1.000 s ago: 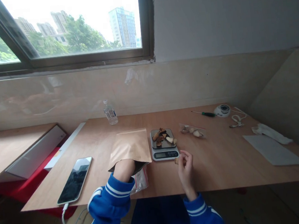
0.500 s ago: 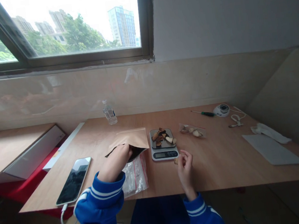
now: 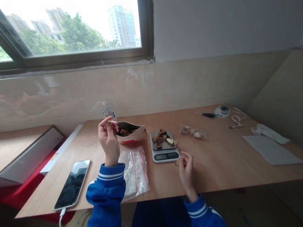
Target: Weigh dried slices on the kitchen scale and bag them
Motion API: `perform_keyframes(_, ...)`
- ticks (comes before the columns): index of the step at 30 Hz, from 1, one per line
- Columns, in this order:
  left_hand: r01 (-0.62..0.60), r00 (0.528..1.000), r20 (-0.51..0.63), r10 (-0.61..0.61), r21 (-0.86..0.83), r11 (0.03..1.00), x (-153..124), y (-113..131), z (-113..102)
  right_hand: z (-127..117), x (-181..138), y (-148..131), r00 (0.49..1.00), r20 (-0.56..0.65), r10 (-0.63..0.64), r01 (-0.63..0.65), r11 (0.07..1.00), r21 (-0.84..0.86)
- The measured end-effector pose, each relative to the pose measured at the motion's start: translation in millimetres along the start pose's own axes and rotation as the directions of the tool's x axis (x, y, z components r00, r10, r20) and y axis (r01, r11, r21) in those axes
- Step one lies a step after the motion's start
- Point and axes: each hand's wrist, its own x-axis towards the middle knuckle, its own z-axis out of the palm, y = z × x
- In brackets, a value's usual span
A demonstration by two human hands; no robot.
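Note:
My left hand [image 3: 108,142] is raised above the wooden table [image 3: 226,163], its fingertips pinched on a small brown piece [image 3: 110,124]. Just right of it lies a kraft paper bag [image 3: 129,131], its mouth open and showing dark dried pieces inside. A small digital scale [image 3: 164,146] stands right of the bag with several dried pieces [image 3: 162,137] on its pan. My right hand [image 3: 186,170] rests on the table in front of the scale, fingers curled round a small pale piece [image 3: 177,162]. A clear zip bag [image 3: 135,170] lies flat between my arms.
A smartphone [image 3: 72,184] on a cable lies at the table's left edge. A water bottle [image 3: 108,112] stands behind the paper bag. Further right lie a filled clear bag [image 3: 193,131], a green screwdriver [image 3: 203,114], a round white device [image 3: 223,110], white paper [image 3: 272,149] and cloth [image 3: 270,133].
My left hand came out of the paper bag and rose with a brown piece in its fingertips. The bag now lies further back with its mouth open. My right hand stayed put.

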Motion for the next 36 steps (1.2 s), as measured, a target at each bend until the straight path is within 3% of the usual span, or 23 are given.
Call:
perform_keyframes(3,0.008,0.993,-0.120,-0.024,-0.128,0.992,29.6,-14.1,9.3,0.1,0.0,2.2,1.000,0.013,0.019,-0.019,1.000,-0.004)
perform_keyframes(6,-0.021,0.982,-0.190,0.015,-0.030,0.999,47.0,-15.9,21.5,0.1,0.8,4.5,1.000,0.006,0.020,-0.020,1.000,-0.002)
perform_keyframes(8,-0.096,0.981,-0.166,0.103,0.051,0.994,41.7,-8.8,28.8,0.1,1.8,5.3,1.000,-0.011,0.022,-0.022,1.000,-0.002)
perform_keyframes(10,-0.181,0.981,-0.042,0.188,0.130,0.975,22.5,-0.3,35.0,0.2,2.6,5.3,0.999,-0.022,0.031,-0.031,0.999,-0.008)
perform_keyframes(12,-0.221,0.960,0.221,0.172,0.221,0.950,-5.0,2.5,40.8,0.4,2.9,4.9,0.999,-0.020,0.045,-0.045,0.999,-0.013)
perform_keyframes(14,-0.259,0.849,0.523,0.071,0.296,0.919,-33.9,-4.8,46.8,0.8,2.9,4.7,0.998,-0.015,0.059,-0.059,0.998,-0.014)
perform_keyframes(16,-0.292,0.721,0.693,-0.017,0.326,0.899,-58.4,-21.6,52.7,1.2,2.8,5.3,0.998,-0.017,0.059,-0.059,0.998,-0.010)
perform_keyframes(19,-0.321,0.619,0.782,-0.069,0.332,0.887,-82.2,-53.2,61.0,1.3,2.9,7.2,1.000,-0.023,0.019,-0.019,1.000,-0.004)
perform_keyframes(21,-0.311,0.587,0.803,-0.107,0.345,0.885,-90.3,-70.8,66.0,1.2,3.2,8.6,1.000,-0.023,-0.005,0.005,1.000,-0.011)
perform_keyframes(24,-0.326,0.598,0.787,-0.151,0.410,0.852,-94.7,-85.7,71.2,1.2,3.3,9.5,1.000,-0.015,-0.009,0.008,1.000,-0.018)
perform_keyframes(28,-0.364,0.643,0.755,-0.130,0.450,0.815,-91.8,-84.8,71.3,1.0,2.6,8.8,1.000,-0.001,0.003,-0.003,1.000,0.008)
perform_keyframes(32,-0.308,0.753,0.650,-0.101,0.484,0.819,-80.9,-65.6,67.2,1.3,2.2,8.3,1.000,-0.006,0.008,-0.008,1.000,-0.002)
perform_keyframes(36,-0.251,0.796,0.596,-0.101,0.478,0.841,-64.5,-27.5,63.5,2.2,2.5,8.7,0.999,-0.037,0.022,-0.022,1.000,-0.002)
